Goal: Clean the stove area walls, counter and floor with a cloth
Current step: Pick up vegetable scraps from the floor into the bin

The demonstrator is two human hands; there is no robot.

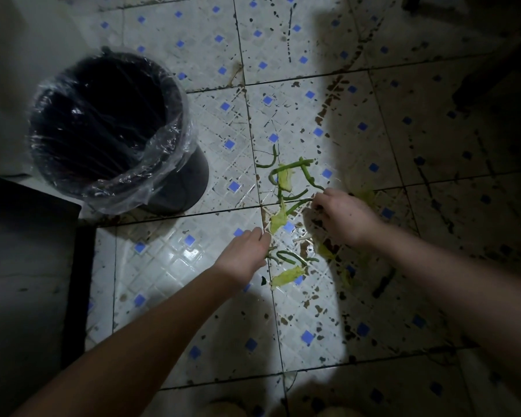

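Observation:
Green vegetable strips (292,196) and pale yellow-green leaf pieces (278,218) lie scattered on the dirty white floor tiles (175,266) with blue squares. My right hand (348,219) reaches down at the right side of the pile, its fingers curled over the ends of some green strips. Lower down, my left hand (244,255) has its fingertips pinched on a green strip (286,255) beside another leaf piece (288,276). No cloth is in view.
A black bin (112,130) lined with a clear plastic bag stands at the upper left, open. A dark cabinet edge (27,266) fills the lower left. Brown stains (334,94) speckle the tiles, thickest on the shadowed right side.

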